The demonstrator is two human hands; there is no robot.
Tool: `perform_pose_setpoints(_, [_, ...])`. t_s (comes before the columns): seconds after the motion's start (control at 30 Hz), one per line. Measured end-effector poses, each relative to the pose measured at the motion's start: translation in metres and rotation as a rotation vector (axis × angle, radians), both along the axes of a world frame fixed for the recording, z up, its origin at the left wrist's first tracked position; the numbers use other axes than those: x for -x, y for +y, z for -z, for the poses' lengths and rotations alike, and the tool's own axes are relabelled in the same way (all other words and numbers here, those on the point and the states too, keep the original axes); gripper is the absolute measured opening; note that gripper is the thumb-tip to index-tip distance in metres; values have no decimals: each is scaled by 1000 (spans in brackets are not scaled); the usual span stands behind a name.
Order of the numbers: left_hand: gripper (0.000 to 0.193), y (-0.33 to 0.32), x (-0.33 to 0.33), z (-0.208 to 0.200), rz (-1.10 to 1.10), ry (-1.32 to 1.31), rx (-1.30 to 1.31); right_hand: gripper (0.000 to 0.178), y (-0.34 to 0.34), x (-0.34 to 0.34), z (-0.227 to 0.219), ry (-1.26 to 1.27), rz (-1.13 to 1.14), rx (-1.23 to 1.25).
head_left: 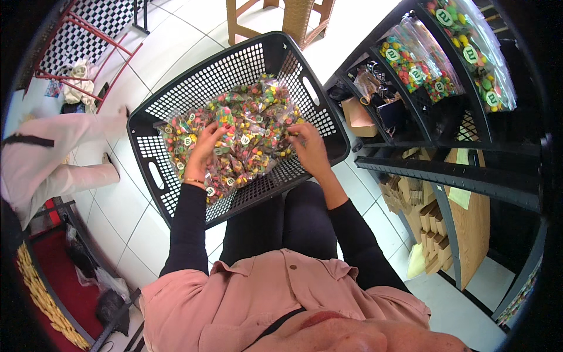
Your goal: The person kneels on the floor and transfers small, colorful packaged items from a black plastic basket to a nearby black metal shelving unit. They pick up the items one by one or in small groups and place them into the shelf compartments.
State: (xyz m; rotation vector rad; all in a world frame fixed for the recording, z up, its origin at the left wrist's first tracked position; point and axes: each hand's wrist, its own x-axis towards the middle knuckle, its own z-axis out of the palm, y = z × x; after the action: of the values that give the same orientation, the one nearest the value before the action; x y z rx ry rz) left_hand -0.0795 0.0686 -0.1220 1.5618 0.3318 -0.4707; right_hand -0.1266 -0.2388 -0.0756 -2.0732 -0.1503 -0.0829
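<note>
A black perforated plastic basket [153,105] lies across my knees, heaped with small clear bags of multicoloured candy [258,132], many with a round white label. My left hand [204,145] reaches in at the left of the heap. Its fingers are closed on the edge of one candy bag [224,116], which stands a little above the others. On the right side of the heap is my right hand [309,148], with fingers bent together at the bags; whatever lies between its fingertips is too small to make out.
Black shelving on the right holds larger candy bags [492,88], a cardboard box [359,117] and folded cartons [434,234]. A wooden stool [293,23] stands beyond the basket. At the left, a person in light trousers [76,179] is on the tiled floor near a red metal frame [111,38].
</note>
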Motion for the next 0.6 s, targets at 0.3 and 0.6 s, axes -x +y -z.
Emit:
perform_pose_setpoints(0.3, [43, -88, 31, -63, 228, 245, 694, 71, 7, 12, -70, -280, -134, 51])
perform_pose_setpoints(0.6, [58, -149, 35, -108, 590, 63, 467, 49, -58, 32, -122, -95, -297, 254])
